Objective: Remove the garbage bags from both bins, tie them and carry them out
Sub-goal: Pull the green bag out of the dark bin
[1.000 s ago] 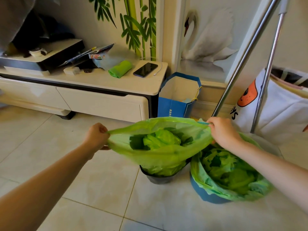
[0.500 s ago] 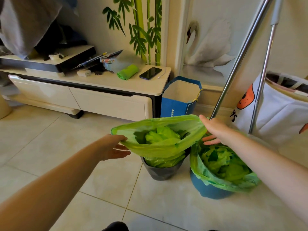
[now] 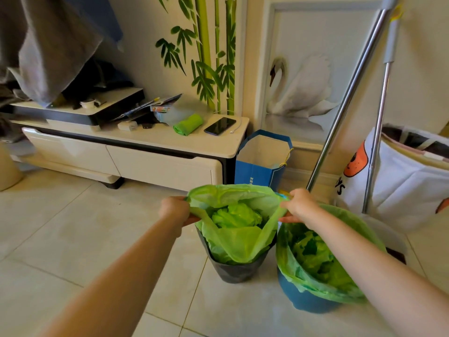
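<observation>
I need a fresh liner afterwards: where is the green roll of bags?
The green roll lies on the low cabinet top, left of the dark phone, behind and above the dark bin.

Scene is brightly lit by warm, diffuse daylight; its source cannot be placed. Soft shadows are seen under the TV cabinet (image 3: 136, 154). A pale sheen is noted on the floor tiles (image 3: 60, 227). Barrel distortion is observed toward the edges: the metal poles (image 3: 349, 93) lean. Slight overall softness is recorded.

Open floor (image 3: 73, 239) left, blue bin (image 3: 306, 302) crowding right
</observation>
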Demonstrator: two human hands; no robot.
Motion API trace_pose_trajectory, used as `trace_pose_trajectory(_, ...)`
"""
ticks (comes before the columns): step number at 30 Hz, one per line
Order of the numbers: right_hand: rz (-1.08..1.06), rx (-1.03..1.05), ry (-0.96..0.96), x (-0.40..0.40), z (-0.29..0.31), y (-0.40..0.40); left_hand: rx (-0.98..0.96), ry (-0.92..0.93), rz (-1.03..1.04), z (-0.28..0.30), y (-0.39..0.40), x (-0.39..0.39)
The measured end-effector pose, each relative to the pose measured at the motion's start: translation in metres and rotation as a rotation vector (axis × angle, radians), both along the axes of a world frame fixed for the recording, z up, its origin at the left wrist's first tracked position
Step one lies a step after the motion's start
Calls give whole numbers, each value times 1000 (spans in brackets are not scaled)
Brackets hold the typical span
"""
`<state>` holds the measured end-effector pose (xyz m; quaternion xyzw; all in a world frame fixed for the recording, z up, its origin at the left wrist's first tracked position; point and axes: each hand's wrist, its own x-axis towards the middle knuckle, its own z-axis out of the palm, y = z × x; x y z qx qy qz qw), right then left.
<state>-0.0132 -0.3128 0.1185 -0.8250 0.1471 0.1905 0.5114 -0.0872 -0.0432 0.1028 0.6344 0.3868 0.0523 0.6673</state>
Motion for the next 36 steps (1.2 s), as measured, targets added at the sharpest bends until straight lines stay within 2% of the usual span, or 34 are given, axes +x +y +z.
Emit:
trace_pose_trajectory(2,18,51,86,-4,-2,4,-25,-50,-3,-2,-1,-2)
trace_pose_trajectory(4,-1,96,90,-2,-5,6,-46,-92,29,-1,1,-1)
trace_pose_trajectory(9,-49,160,-207,4,0,16,-9,-192,44,8,3,9)
trace_pose_trajectory(14,-200,439,-351,9,27,22,20,-365,43,33,-7,19)
trace_pose_trajectory(19,-195,589,-496,3,64,30,35,-500,15,75,-12,21)
trace_pose_trajectory(30,-111,580,-802,-34,134,18,200,-672,-45,153,-27,-35)
trace_pose_trajectory(36,-102,605,-913,-80,152,11,158,-798,-53,178,-30,-80)
